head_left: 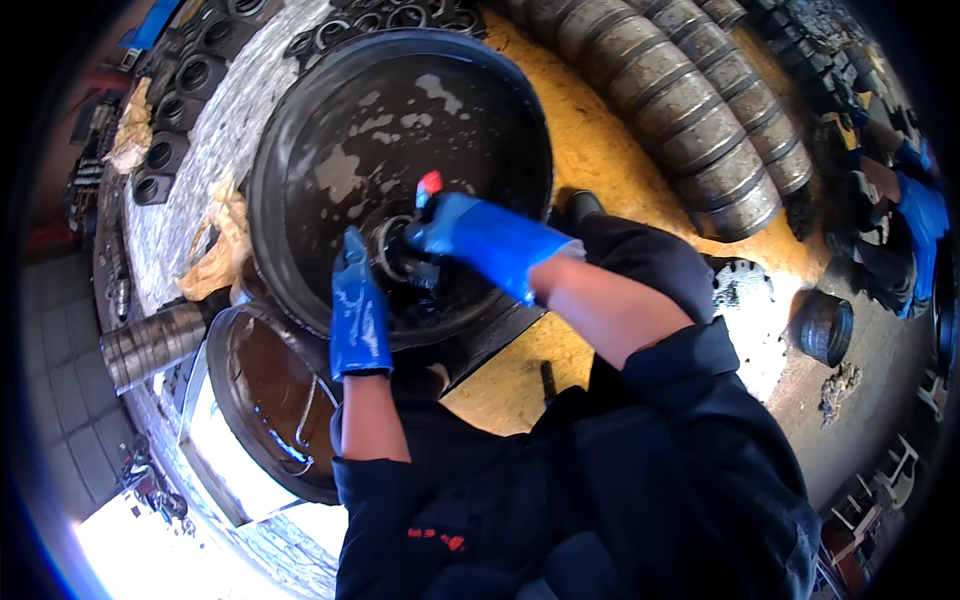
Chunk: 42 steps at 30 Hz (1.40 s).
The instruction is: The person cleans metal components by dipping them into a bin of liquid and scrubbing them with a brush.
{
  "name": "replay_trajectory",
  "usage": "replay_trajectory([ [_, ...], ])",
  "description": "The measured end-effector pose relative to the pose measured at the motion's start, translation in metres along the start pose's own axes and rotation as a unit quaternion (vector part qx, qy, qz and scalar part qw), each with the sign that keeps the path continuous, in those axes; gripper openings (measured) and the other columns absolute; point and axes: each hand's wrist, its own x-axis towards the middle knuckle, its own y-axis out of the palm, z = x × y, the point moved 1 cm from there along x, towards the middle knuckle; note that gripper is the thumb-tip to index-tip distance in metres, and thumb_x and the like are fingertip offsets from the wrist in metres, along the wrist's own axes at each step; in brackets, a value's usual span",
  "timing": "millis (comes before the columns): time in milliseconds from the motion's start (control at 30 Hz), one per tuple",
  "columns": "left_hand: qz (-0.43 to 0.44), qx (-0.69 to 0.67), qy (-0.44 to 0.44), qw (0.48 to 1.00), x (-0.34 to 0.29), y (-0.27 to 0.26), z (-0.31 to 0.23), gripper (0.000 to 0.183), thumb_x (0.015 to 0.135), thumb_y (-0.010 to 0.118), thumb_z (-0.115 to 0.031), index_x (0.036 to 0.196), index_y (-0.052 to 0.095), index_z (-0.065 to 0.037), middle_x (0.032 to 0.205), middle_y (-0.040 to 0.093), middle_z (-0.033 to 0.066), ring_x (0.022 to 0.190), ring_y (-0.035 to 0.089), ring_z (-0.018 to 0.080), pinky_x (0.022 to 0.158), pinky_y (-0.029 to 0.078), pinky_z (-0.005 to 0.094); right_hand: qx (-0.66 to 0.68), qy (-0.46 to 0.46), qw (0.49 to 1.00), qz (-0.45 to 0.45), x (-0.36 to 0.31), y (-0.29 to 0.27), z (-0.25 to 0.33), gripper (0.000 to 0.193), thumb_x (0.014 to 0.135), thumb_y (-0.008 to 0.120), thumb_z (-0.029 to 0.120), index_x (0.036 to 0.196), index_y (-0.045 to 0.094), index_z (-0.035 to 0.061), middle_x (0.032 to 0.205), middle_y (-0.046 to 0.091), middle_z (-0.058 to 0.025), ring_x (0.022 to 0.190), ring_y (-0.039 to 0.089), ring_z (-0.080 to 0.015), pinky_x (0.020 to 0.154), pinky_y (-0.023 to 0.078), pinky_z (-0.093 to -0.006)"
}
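Both my hands wear blue rubber gloves and work over a wide, dark round basin (268,150) of murky liquid with pale foam patches. A metal ring-shaped part (388,245) is tilted up near the basin's front side. My left hand (357,300) is closed against the left edge of this ring, fingers pointing away from me. Over the ring's right side, my right hand (455,228) grips a tool with a red end (430,184) sticking up. The tool's lower end is hidden by the glove and the ring.
A round pan of brown liquid (255,390) with a wire handle stands at near left. Ridged metal cylinders (690,130) lie at far right on a yellow surface. Bored metal blocks (165,150) line the far left. Another person in blue (920,220) is at the right edge.
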Motion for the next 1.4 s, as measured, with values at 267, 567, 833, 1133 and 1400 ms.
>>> replay_trajectory([
  [267,0.023,0.221,0.097,0.97,-0.014,-0.013,-0.012,0.044,0.108,0.03,-0.022,0.139,0.044,0.006,0.13,0.058,0.0219,0.115,0.058,0.0284,0.103,0.042,0.0353,-0.131,0.031,0.979,-0.151,-0.006,-0.016,0.002,0.04,0.084,0.061,0.047,0.099,0.073,0.0113,0.096,0.071,-0.0171,0.092,0.068,-0.0354,0.082,0.054,-0.0423],
  [567,-0.027,0.309,0.201,0.929,-0.007,-0.011,0.005,0.038,0.103,0.039,-0.019,0.129,0.055,0.004,0.116,0.064,0.025,0.113,0.06,0.0319,0.101,0.043,0.0348,0.138,0.096,0.978,-0.122,0.007,-0.037,-0.019,0.037,0.083,0.074,0.034,0.108,0.071,0.007,0.096,0.072,-0.012,0.087,0.069,-0.0207,0.081,0.053,-0.0329],
  [833,-0.01,0.18,0.055,0.982,-0.003,-0.013,-0.005,0.037,0.102,0.043,-0.019,0.129,0.055,0.004,0.115,0.065,0.0241,0.11,0.061,0.0304,0.098,0.045,0.0348,0.064,-0.177,0.982,-0.029,-0.008,0.001,0.026,0.026,0.088,0.068,0.028,0.099,0.069,0.0053,0.089,0.071,-0.0113,0.085,0.068,-0.0183,0.084,0.051,-0.0314],
  [1133,0.005,0.116,-0.028,0.993,0.002,-0.008,-0.005,0.037,0.101,0.047,-0.019,0.129,0.056,0.004,0.115,0.065,0.0231,0.107,0.063,0.0287,0.095,0.046,0.0349,0.144,0.039,0.968,-0.199,0.005,-0.026,-0.008,0.032,0.085,0.068,0.035,0.095,0.069,0.0042,0.088,0.071,-0.0158,0.083,0.068,-0.0255,0.079,0.052,-0.0357],
  [1400,0.005,0.108,0.006,0.994,-0.003,-0.004,-0.003,0.035,0.097,0.052,-0.018,0.125,0.058,0.003,0.111,0.067,0.0218,0.1,0.065,0.0284,0.09,0.049,0.0348,0.117,-0.068,0.967,-0.216,0.009,-0.032,0.003,0.03,0.089,0.064,0.03,0.095,0.071,0.0009,0.085,0.072,-0.0125,0.08,0.068,-0.0182,0.076,0.051,-0.0319],
])
